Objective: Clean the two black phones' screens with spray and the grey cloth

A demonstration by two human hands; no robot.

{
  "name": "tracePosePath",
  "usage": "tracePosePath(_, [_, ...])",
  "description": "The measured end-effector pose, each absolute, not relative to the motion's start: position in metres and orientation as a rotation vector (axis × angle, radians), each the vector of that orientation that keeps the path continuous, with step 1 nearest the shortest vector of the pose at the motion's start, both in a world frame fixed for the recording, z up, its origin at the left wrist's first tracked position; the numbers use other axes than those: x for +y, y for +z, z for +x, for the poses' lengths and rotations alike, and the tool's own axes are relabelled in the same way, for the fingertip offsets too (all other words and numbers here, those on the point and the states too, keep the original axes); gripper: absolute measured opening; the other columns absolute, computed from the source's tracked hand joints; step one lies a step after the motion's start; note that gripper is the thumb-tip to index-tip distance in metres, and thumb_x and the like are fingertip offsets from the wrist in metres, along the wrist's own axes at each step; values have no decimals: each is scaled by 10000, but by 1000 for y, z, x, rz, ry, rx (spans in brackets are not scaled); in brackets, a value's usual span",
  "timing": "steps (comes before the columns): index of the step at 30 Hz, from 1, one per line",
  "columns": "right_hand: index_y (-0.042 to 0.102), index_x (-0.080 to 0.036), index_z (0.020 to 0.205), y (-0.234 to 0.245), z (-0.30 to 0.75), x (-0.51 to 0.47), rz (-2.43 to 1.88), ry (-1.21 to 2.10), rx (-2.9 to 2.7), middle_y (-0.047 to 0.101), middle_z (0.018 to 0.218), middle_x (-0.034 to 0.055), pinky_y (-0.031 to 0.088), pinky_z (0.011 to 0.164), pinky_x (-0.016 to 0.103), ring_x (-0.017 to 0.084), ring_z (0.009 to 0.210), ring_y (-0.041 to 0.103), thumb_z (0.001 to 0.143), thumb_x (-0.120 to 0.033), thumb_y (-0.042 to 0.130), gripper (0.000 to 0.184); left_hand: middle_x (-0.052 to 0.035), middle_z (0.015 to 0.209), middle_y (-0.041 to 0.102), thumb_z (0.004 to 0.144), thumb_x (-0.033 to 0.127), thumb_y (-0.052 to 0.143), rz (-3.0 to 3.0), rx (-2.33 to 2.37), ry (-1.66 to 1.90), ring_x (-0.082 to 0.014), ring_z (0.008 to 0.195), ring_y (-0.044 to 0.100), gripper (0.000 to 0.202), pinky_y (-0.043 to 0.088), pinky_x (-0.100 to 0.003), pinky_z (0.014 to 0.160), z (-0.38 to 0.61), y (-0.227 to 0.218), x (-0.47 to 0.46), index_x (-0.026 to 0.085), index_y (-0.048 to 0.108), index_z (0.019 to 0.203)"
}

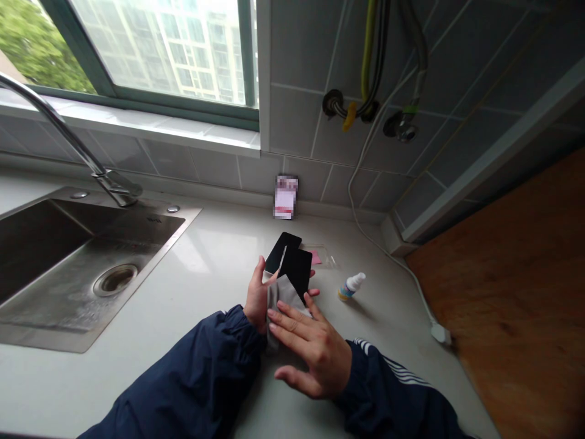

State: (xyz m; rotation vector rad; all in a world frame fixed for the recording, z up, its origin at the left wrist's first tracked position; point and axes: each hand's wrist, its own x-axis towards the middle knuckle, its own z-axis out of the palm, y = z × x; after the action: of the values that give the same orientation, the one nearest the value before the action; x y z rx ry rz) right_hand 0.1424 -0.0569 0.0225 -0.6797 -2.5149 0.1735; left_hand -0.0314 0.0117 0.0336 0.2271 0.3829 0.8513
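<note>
My left hand [258,297] cradles a black smartphone [297,270] from beneath, its fingertips showing past the far edge. A grey cloth [281,299] covers the phone's lower end, and my right hand [311,347] presses on it with spread fingers. Just behind lies a second black phone-like slab [282,252], touching or overlapping the held phone. A small white-capped dropper bottle [351,286] stands to the right of my hands. Beyond the phones lie a pink slip [315,257] and clear plastic packaging [326,256]. A blurred printed card [286,197] leans against the wall tiles.
A steel sink [86,268] with a drain and arched faucet [91,146] lies left on the pale stone counter [219,256]. A white cable [393,262] runs along the counter's right side to a plug. Brown wooden flooring [507,292] lies beyond the right edge.
</note>
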Motion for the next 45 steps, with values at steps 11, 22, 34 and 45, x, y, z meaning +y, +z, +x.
tracePosePath(11, [484,-143,1553,27,151,-50,-924,12,-2424,503,1607,123,12,1334,564,276,1568,368,1085,-392,463,530,-147,1042,792,953,779,392,178,427,873,-338,1020,768,826,619,-452,889,-23,39,7,187,577,1499])
tracePosePath(22, [293,-179,1664,21,152,-44,-1178,-46,-2185,420,1662,141,276,1259,651,338,1590,306,1096,-490,369,652,-182,1050,792,1020,711,270,189,511,849,-344,1027,773,803,630,-441,854,-17,50,3,121,642,1418])
tracePosePath(34, [242,-231,1682,9,156,-35,-1200,82,-2083,338,1701,150,329,1233,678,347,1590,301,1100,-425,403,634,-167,1100,792,1019,651,385,205,492,943,-354,1066,765,707,599,-464,969,-18,40,7,140,619,1449])
tracePosePath(45, [364,-229,1642,15,151,-45,-1132,412,-1762,474,1637,96,466,1217,484,292,1497,486,1036,-222,439,610,-127,1087,781,1001,654,419,183,518,962,-356,958,759,655,623,-485,848,-25,43,8,201,626,1428])
